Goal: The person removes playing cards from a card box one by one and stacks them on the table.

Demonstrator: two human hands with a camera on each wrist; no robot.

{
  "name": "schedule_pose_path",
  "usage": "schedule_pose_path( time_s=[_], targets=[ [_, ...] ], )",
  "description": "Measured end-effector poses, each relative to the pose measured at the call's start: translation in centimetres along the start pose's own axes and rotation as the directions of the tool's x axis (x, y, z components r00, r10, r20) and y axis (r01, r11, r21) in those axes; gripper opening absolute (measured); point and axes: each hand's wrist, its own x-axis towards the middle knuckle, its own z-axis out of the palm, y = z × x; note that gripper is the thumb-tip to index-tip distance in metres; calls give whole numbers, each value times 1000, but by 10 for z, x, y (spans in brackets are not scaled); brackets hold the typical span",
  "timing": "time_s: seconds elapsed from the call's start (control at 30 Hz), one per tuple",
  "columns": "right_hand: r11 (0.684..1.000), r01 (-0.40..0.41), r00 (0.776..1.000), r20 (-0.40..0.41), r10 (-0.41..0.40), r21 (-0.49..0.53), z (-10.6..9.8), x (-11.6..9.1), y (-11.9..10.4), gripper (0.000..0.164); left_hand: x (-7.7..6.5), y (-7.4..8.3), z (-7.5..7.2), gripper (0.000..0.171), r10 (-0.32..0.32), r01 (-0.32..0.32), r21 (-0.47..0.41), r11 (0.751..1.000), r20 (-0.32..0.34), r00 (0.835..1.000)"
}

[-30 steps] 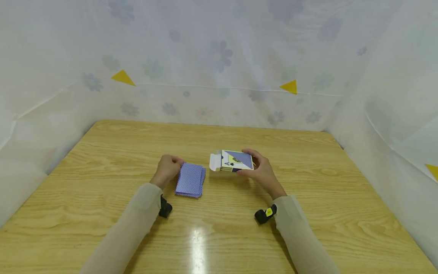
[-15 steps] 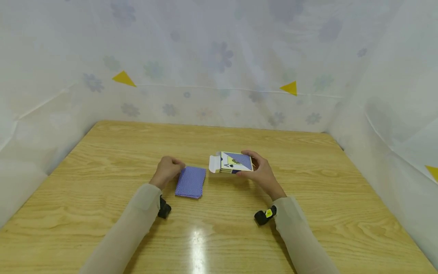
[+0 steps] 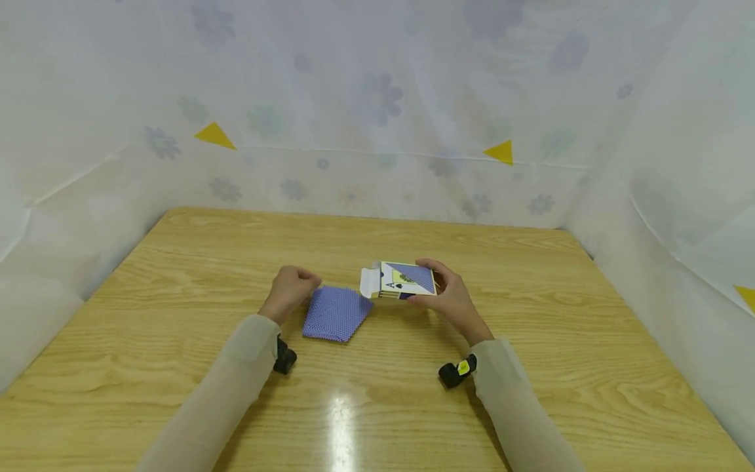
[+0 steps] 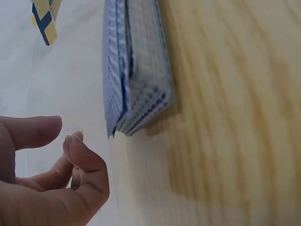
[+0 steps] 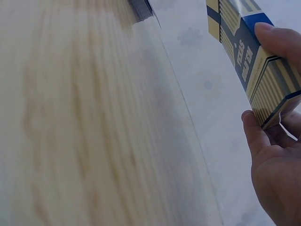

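Observation:
In the head view a pile of blue-backed playing cards [image 3: 336, 314] lies face down on the table, its top cards fanned out to the right. At the pile's far left corner is my left hand [image 3: 290, 290]. The left wrist view shows the left hand's thumb [image 4: 40, 132] apart from its loosely curled fingers, with nothing between them, beside the edges of the card pile [image 4: 141, 61]. My right hand [image 3: 451, 298] grips a card box [image 3: 408, 278] between thumb and fingers above the table. An ace of spades is printed on its face, and its white end flap [image 3: 369, 282] points left, folded out.
The wooden table [image 3: 377, 406] has white flower-patterned sheeting [image 3: 330, 98] behind it and at both sides. Yellow triangles [image 3: 500, 152] are stuck on the back sheet. Black wrist cameras [image 3: 453, 373] hang close over the tabletop.
The top cards have slid right, first lining up with the pile, then spreading past its right side. My left hand has shifted slightly right at the corner. The right hand and box hold still.

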Motion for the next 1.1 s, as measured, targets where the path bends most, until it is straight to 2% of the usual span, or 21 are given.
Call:
schedule_pose_path(
  time_s=[0.33,0.5,0.63,0.73,0.93,1.1],
  targets=[
    [1000,0,1000,0,0,-4,1,-1,-2,72,-1,4,4,31,12,-12,36,999,-4,1000],
    [1000,-4,1000,-3,4,-10,2,0,-3,70,-3,6,9,46,36,-34,103,994,-9,999],
    [1000,-6,1000,-7,6,-13,2,0,-3,69,-5,9,13,61,20,-25,177,984,32,999],
    [1000,-8,1000,-7,8,-9,2,0,-4,68,-7,11,16,65,-1,-10,217,976,52,999],
    [1000,-9,1000,-3,9,2,1,0,-3,68,-10,9,18,58,13,-28,226,974,66,998],
    [1000,-14,1000,-6,14,8,1,0,-3,69,-10,7,18,47,38,-56,281,958,68,997]
  ],
)
